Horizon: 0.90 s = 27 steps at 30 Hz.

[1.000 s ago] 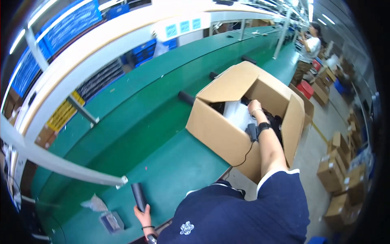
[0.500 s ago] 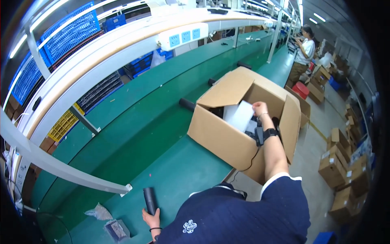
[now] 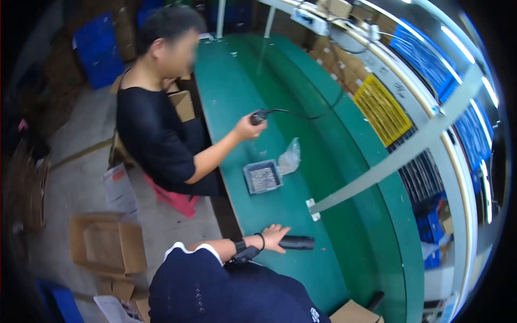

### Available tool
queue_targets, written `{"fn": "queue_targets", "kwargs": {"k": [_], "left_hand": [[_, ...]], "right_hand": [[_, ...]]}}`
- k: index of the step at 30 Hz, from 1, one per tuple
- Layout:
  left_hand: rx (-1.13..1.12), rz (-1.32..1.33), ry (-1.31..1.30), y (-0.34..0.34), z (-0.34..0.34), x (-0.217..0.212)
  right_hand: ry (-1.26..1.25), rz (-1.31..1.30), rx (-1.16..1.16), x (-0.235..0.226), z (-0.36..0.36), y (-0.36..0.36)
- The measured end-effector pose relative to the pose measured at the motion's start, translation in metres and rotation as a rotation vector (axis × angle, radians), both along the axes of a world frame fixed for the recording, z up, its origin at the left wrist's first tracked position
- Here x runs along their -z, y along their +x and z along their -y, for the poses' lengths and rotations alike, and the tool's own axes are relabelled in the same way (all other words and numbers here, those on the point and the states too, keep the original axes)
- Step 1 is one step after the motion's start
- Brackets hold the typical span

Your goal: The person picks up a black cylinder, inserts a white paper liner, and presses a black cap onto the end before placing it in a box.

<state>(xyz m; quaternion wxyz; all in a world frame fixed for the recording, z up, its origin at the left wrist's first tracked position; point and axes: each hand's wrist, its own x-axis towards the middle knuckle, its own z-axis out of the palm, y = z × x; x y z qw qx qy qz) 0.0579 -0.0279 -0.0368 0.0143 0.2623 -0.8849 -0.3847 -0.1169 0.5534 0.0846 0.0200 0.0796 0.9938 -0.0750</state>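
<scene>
The left hand (image 3: 276,237) is gripping a black cylindrical tool (image 3: 297,243), lying flat on the green surface (image 3: 280,210) so it's staying within reach. The right hand isn't showing. A co-worker's hand (image 3: 246,128) is lifting a corded scanner (image 3: 259,116) above a small tray (image 3: 262,176).

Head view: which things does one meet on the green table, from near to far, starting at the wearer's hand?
left hand on the black cylinder → grey tray → clear plastic bag → corded black device in a co-worker's hand
</scene>
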Motion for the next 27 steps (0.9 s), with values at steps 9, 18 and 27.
{"fn": "queue_targets", "kwargs": {"k": [9, 18, 27], "left_hand": [[-0.138, -0.159, 0.016, -0.02, -0.003, 0.006], [-0.04, -0.055, -0.054, -0.005, -0.008, -0.016], [0.108, 0.059, -0.033, -0.006, -0.008, -0.004]], "right_hand": [[0.464, 0.234, -0.229, -0.001, -0.013, -0.005], [0.963, 0.39, -0.386, -0.004, -0.04, 0.002], [1.272, 0.438, -0.576, -0.019, -0.046, -0.006]]}}
